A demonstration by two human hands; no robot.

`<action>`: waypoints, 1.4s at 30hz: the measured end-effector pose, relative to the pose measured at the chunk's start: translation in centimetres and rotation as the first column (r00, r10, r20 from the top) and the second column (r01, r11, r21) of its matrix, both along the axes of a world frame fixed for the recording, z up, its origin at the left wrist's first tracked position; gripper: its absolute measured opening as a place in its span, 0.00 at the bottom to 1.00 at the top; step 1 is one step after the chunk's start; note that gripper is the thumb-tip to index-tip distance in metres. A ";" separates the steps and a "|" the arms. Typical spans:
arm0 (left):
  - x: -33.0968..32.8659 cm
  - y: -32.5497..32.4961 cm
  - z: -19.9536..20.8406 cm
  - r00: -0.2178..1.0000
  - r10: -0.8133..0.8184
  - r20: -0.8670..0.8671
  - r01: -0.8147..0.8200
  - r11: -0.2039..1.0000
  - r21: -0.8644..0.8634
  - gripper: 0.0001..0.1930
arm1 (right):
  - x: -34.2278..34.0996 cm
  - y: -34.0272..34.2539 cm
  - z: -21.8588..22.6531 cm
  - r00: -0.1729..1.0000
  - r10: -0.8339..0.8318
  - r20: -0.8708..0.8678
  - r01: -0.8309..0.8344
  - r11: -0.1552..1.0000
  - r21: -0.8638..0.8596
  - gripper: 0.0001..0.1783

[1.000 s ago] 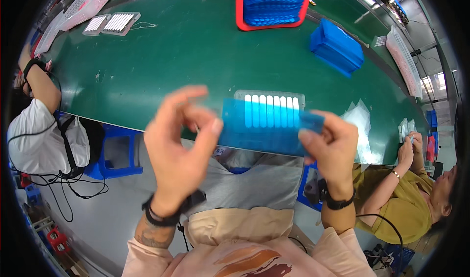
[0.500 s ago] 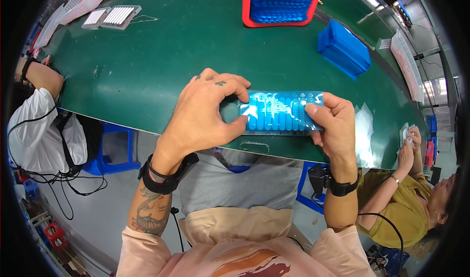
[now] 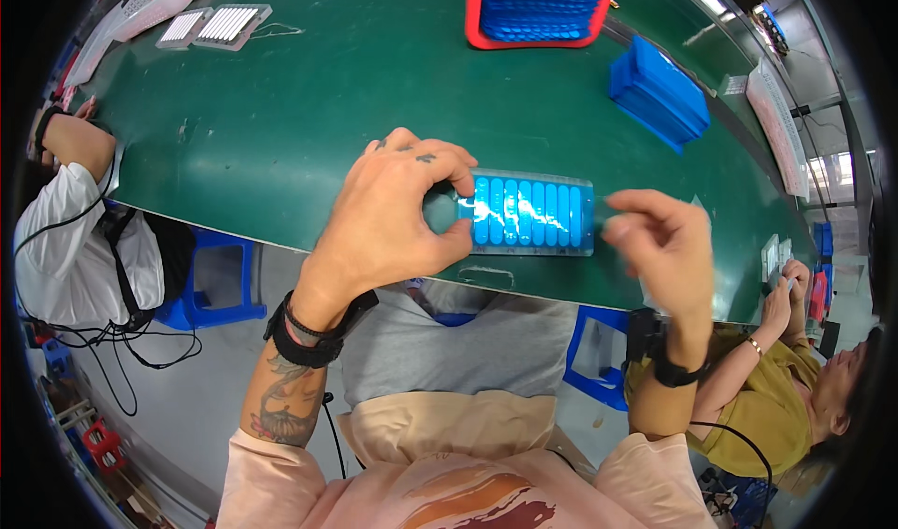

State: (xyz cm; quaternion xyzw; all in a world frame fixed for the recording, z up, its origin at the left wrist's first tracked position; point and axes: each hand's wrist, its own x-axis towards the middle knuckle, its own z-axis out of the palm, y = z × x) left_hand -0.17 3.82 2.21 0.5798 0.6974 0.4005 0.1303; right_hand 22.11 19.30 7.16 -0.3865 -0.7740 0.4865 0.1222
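Note:
My left hand point(image 3: 388, 216) pinches the left end of a flat, clear plastic pack point(image 3: 528, 213) between thumb and fingers. A row of several shiny blue rounded strips lies side by side inside the pack, held just over the table's near edge. My right hand point(image 3: 666, 244), somewhat blurred, is off to the right of the pack and does not touch it. Its thumb and forefinger point toward the pack with a gap between them, and I see nothing in them. Clear plastic film point(image 3: 697, 202) shows partly behind this hand.
On the green table point(image 3: 309, 89) are a red basket point(image 3: 475, 10) of blue packs, a blue bin point(image 3: 659, 94) and white-striped trays point(image 3: 224, 26). A person point(image 3: 65, 239) sits at left; another point(image 3: 767, 398) at right handles small pieces. Blue stools point(image 3: 215, 290) stand below.
My right hand has let go of the pack's right end and moved right. The printed clear layer over the pack no longer shows. My left hand keeps its hold.

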 end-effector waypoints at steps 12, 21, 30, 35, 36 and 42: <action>0.0 0.0 0.2 1.000 0.006 0.009 -0.006 1.000 -0.011 0.13 | -1.0 -3.2 -0.3 0.908 0.276 0.315 -0.416 0.511 0.752 0.27; 0.2 -0.6 0.8 0.987 -0.020 -0.157 0.017 1.000 -0.017 0.38 | -0.3 -1.7 -3.7 0.997 0.050 0.061 -0.079 0.720 0.690 0.14; 0.2 -1.5 0.2 0.981 0.014 -0.193 -0.023 0.999 -0.043 0.50 | -7.1 -0.4 9.8 0.749 0.341 -0.568 -0.262 0.940 0.219 0.14; 0.6 -1.1 1.0 0.994 -0.001 -0.113 -0.006 0.998 -0.063 0.45 | -14.3 10.2 9.9 0.930 0.175 -0.324 -0.111 0.972 0.207 0.10; 0.6 -1.0 1.1 0.993 -0.002 -0.118 -0.004 0.998 -0.056 0.45 | -15.3 11.7 9.0 0.961 0.146 -0.236 -0.094 0.971 0.220 0.11; 0.3 -0.9 0.9 0.995 0.019 -0.101 -0.025 0.998 -0.054 0.46 | -14.9 10.1 7.0 0.999 0.036 0.000 -0.020 0.575 0.818 0.28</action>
